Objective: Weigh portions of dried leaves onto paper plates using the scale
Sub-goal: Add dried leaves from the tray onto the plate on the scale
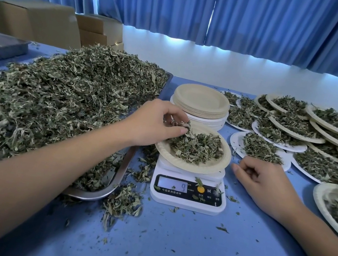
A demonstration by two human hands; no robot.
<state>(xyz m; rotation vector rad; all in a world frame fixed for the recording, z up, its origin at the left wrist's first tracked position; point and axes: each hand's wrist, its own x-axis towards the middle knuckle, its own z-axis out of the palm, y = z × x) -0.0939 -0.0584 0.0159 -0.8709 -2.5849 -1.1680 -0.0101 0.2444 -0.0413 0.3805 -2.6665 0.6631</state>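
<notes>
Left hand (155, 123): fingertips and thumb pinching a tuft of leaves (182, 125) at the 10 o'clock rim of the plate (188, 167). Right hand (265, 181): resting on the worktop (167, 248) at 3 o'clock of the scale (186, 198), fingers loosely curled, holding nothing.

Plate sits on the scale, tilted a little and overhanging the platform. It carries a portion (196, 147) heaped toward its far side. The display shows a 9 as its last digit; the rest is too faint to read.

Step in hand, as I judge it: trimming the portion to weight.
- Add or lift only small pinches, then let go fully and clear the hand before reading. A finger on the rim would falsify the figure.
- Drop leaves at the plate's centre, since the overhang could tip it.
- Loose bits lie on the scale's front panel; better brushed off.

Edges and room:
- Tray (117, 177) of bulk leaves (58, 98) at 9 o'clock, its rim just beside the scale. Short reach, but spill lies between them.
- Stack (200, 102) of empty plates at 12 o'clock, touching or nearly touching the plate's far rim.
- Filled plates (284, 127) overlap from 1 to 3 o'clock, so there is little landing space there.
- Open worktop lies at 6 o'clock, with only scattered crumbs.
</notes>
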